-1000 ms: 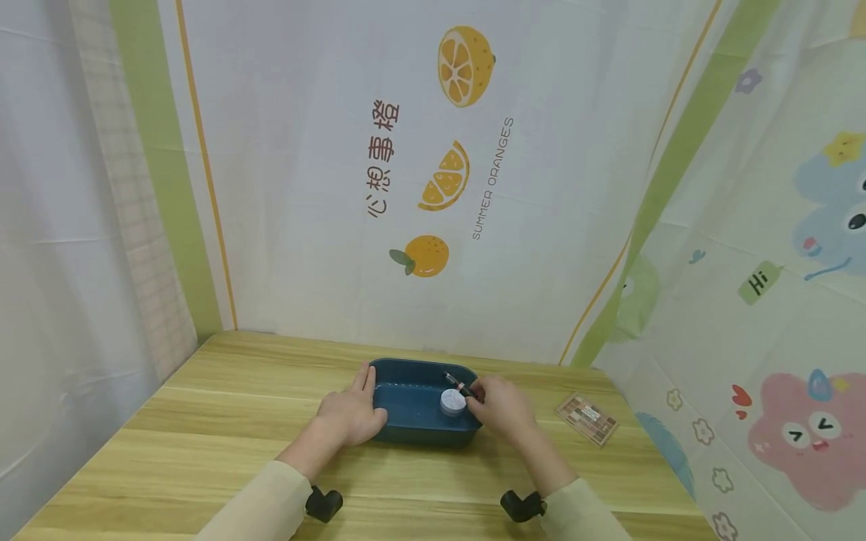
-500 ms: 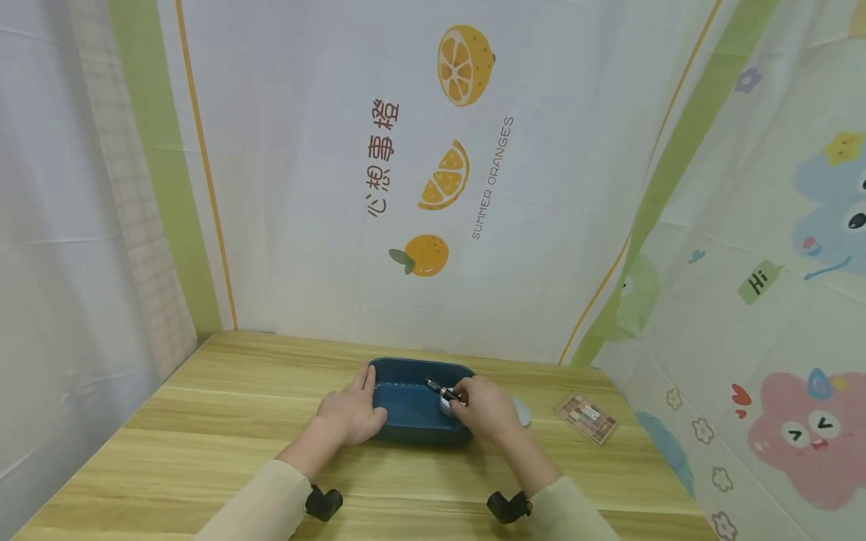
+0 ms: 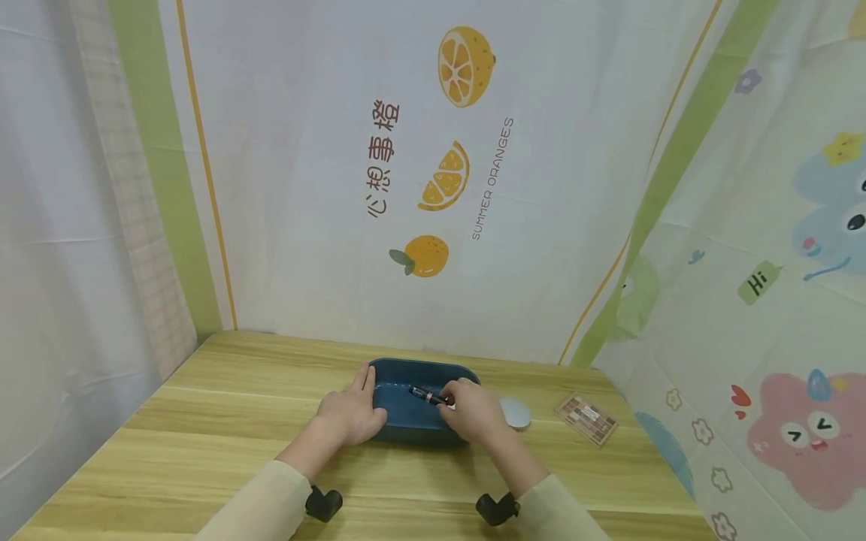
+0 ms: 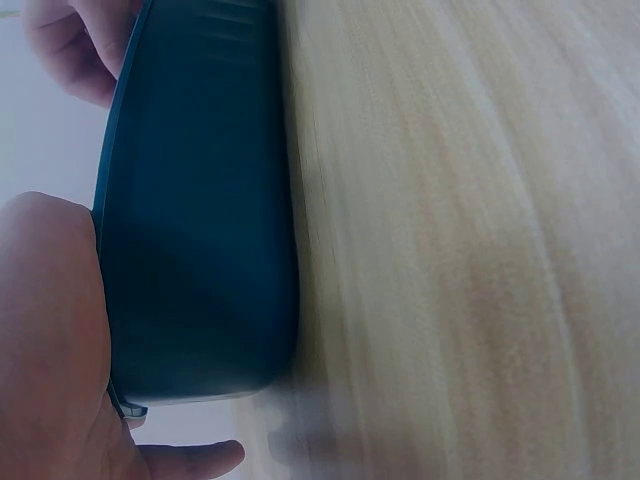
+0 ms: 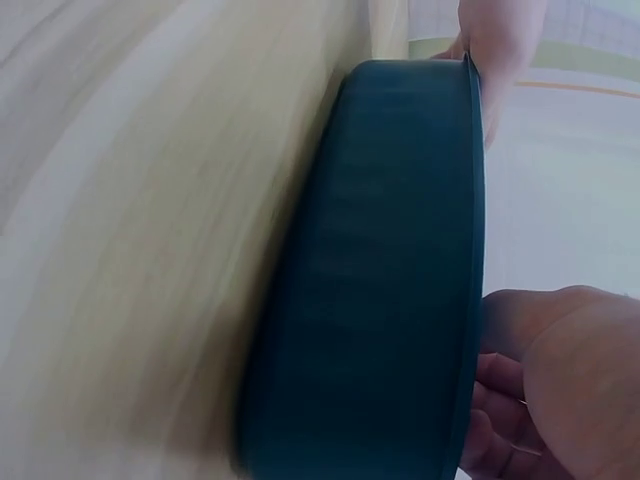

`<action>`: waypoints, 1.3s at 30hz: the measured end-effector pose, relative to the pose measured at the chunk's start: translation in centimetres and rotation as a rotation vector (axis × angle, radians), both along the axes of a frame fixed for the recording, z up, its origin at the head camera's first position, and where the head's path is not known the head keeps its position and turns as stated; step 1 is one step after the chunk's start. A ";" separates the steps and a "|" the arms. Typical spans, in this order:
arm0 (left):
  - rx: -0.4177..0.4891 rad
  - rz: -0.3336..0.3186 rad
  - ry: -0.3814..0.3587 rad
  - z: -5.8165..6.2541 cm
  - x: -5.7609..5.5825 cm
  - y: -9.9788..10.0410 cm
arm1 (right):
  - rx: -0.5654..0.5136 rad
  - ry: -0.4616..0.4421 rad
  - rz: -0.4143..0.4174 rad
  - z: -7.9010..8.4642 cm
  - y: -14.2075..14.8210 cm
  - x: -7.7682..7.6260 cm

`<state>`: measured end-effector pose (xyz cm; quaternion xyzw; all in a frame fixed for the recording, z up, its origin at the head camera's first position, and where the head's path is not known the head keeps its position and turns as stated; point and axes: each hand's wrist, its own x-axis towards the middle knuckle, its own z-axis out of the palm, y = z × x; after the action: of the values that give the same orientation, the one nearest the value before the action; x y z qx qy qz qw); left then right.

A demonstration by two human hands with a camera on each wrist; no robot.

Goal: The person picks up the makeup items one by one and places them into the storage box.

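Observation:
A dark blue basin (image 3: 406, 436) stands on the wooden table. My left hand (image 3: 348, 415) rests against its left end, fingers straight along the rim and thumb at the near side. Over the basin's right part, my right hand (image 3: 472, 413) pinches a slim black makeup tube (image 3: 426, 395) with a pinkish band, tilted with its free end to the left. A round white-lidded jar inside the basin is almost wholly hidden behind that hand. In the right wrist view, the basin's outer wall (image 5: 390, 260) hides the tube, and the right fingers (image 5: 500, 375) curl behind the rim.
A smooth white oval object (image 3: 516, 413), resembling a computer mouse, lies just right of the basin. Farther right is a flat eyeshadow palette (image 3: 587, 418). Behind the table hangs a curtain (image 3: 325, 285) printed with oranges.
My right hand has moved left with the makeup tube, from the basin's right rim further over its inside. It now covers the jar and uncovers the white oval object. The left hand has stayed put.

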<state>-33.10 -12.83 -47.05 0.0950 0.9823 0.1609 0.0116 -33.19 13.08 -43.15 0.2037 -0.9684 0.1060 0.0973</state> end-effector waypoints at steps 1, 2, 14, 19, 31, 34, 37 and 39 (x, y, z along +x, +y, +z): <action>0.000 0.002 -0.005 0.0 0.0 0.0 | 0.000 -0.005 0.003 0.0 -0.1 0.0; 0.001 0.003 -0.001 0.1 0.1 0.0 | -0.002 -0.011 0.007 -0.1 -0.2 0.0; -0.011 0.019 -0.003 1.7 1.6 0.5 | 0.021 -0.057 0.029 -0.2 -1.8 0.1; -0.017 0.023 -0.003 1.5 1.4 0.5 | 0.009 -0.060 0.041 -0.2 -2.4 0.1; -0.021 0.020 -0.001 1.3 1.2 0.5 | 0.020 -0.049 0.090 -0.3 -3.0 0.2; -0.018 0.020 0.000 1.5 1.4 0.4 | 0.011 -0.060 0.106 -0.3 -3.1 0.2; -0.014 0.020 -0.002 1.6 1.5 0.4 | 0.006 -0.072 0.122 -0.3 -3.3 0.2; -0.012 0.018 -0.002 1.6 1.5 0.4 | 0.006 -0.077 0.127 -0.4 -3.3 0.2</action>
<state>-31.57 -12.40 -45.43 0.0859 0.9841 0.1550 0.0115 -33.02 9.79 -43.52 0.2607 -0.9569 0.1168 0.0524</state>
